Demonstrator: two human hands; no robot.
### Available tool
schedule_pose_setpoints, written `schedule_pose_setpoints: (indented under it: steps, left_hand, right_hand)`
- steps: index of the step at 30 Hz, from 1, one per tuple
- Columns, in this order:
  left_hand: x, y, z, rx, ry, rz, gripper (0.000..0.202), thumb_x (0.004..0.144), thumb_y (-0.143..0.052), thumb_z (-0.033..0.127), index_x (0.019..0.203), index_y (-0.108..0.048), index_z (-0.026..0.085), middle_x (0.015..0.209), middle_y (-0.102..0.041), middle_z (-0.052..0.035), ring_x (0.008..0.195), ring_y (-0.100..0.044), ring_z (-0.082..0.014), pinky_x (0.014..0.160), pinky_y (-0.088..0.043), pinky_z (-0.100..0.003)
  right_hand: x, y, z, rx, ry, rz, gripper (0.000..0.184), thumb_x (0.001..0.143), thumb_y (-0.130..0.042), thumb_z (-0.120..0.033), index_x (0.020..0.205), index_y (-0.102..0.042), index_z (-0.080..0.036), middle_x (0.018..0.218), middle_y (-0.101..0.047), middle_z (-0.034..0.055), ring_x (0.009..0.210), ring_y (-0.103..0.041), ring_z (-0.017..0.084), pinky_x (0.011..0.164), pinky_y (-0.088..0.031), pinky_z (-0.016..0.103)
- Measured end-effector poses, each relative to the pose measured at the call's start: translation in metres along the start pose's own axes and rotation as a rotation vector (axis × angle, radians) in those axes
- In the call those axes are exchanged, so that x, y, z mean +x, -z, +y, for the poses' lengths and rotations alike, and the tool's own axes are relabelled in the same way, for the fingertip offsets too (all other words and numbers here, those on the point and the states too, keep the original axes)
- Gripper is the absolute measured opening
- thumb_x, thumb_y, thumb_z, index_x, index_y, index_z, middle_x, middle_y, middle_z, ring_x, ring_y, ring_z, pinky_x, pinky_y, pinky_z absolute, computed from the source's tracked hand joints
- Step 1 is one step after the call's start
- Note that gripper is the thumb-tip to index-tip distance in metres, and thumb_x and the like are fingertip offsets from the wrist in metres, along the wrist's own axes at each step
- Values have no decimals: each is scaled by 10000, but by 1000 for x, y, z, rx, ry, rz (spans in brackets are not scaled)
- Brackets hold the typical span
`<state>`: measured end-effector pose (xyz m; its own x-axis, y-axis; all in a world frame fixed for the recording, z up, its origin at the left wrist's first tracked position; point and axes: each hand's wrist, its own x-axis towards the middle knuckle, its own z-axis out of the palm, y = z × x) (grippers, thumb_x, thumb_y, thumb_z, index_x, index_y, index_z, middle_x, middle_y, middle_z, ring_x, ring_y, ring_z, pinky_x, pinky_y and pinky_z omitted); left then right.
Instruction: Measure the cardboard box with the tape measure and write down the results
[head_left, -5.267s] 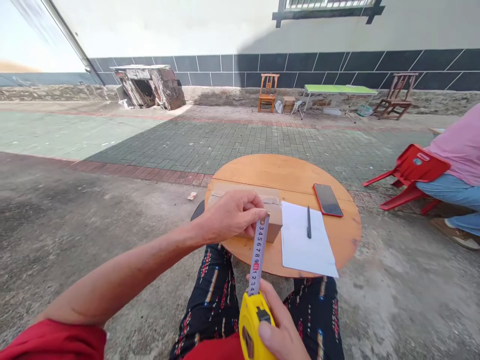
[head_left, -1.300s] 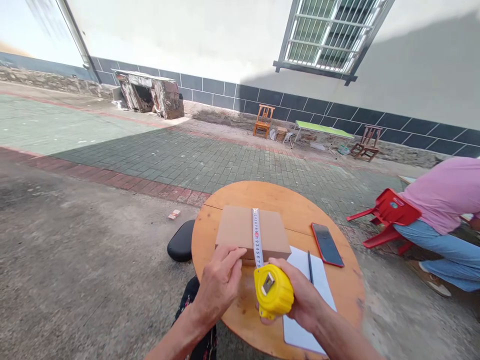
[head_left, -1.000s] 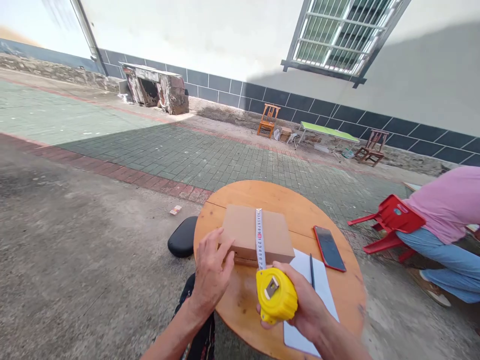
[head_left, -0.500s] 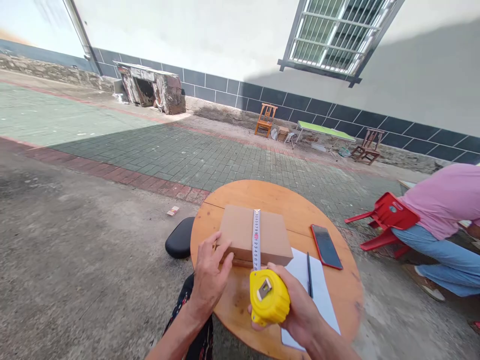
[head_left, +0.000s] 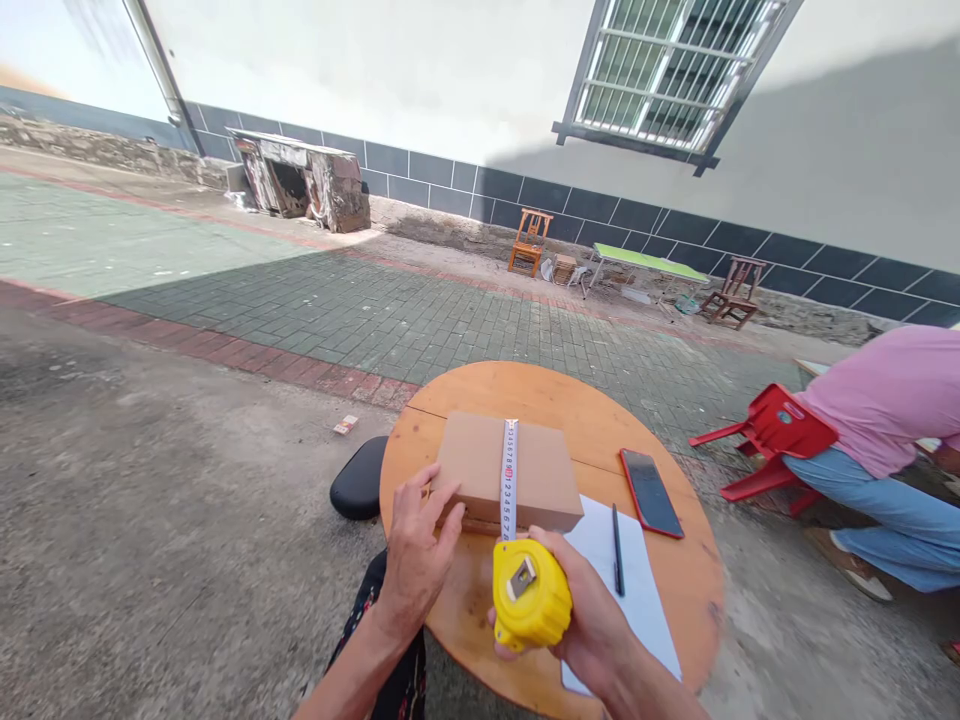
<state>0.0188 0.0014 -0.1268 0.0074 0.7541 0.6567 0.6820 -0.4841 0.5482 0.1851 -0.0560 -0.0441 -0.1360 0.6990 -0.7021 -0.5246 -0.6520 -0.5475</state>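
Observation:
A brown cardboard box (head_left: 480, 462) lies flat on the round wooden table (head_left: 525, 375). My left hand (head_left: 420, 545) rests against the box's near left corner, fingers spread and the fingertips touching it. In my right hand (head_left: 589, 605) is a yellow tape measure (head_left: 531, 596), held just in front of the box's near side. Its white blade (head_left: 509, 475) is pulled out across the top of the box, from the far edge to the near edge. My fingers under the case are mostly hidden.
Right of the box lie a white paper sheet (head_left: 645, 610), a black pen (head_left: 618, 550) and a red-edged phone (head_left: 651, 492). A black rounded seat (head_left: 360, 480) stands left of the table. At right, a person in pink (head_left: 892, 400) bends beside a red plastic chair (head_left: 787, 430).
The tape measure and my right hand have shifted slightly left, and the blade lies a little further left on the box. My left hand stays at the corner.

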Motion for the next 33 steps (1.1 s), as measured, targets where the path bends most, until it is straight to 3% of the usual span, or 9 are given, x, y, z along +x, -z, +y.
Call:
schedule_pose_setpoints:
  steps: [11,17,23,26,29,33]
  left_hand:
    - [0,0,1,5,12,5,231,904,-525,186,1110,-617,232,1225,-510,-101,1097,-524,-250,939,-484,-452]
    - [0,1,1,15,20,10,241,900,-510,186,1102,-630,240,1217,-528,-99,1090,-541,-251,934,-495,-444]
    - [0,3,1,14,9,16,266,899,-515,185,1133,-629,242,1234,-531,-105,1117,-533,-256,939,-489,-449]
    - [1,11,8,-23,13,56,301,903,-518,197,1185,-614,241,1255,-540,-111,1165,-513,-264,981,-453,-477]
    - [2,24,21,-205,97,48,277,906,-524,243,1161,-631,242,1183,-595,-89,1110,-561,-232,965,-469,-429]
    - [10,38,40,-651,422,-130,316,879,-580,364,1139,-634,193,1043,-679,-71,829,-643,-158,758,-533,-301]
  right_hand:
    - [-2,0,3,-6,50,-27,326,810,-603,-423,1009,-558,-168,704,-671,31,582,-668,205,580,-524,339]
    - [-2,3,2,-125,81,-46,335,804,-571,-475,921,-582,-162,688,-632,32,580,-625,206,517,-484,315]
    - [-12,9,7,-406,467,-148,300,844,-593,-467,905,-626,-175,789,-585,-1,745,-528,145,693,-443,249]
    - [-19,15,13,-477,442,-171,356,843,-578,-504,977,-632,-179,779,-566,-4,731,-498,150,673,-413,250]
    - [-26,26,24,-523,426,-159,437,818,-587,-549,1062,-629,-189,804,-586,9,745,-514,171,692,-404,271]
    - [-33,44,43,-662,502,-152,470,806,-596,-564,1100,-648,-202,849,-616,31,816,-535,207,728,-404,288]
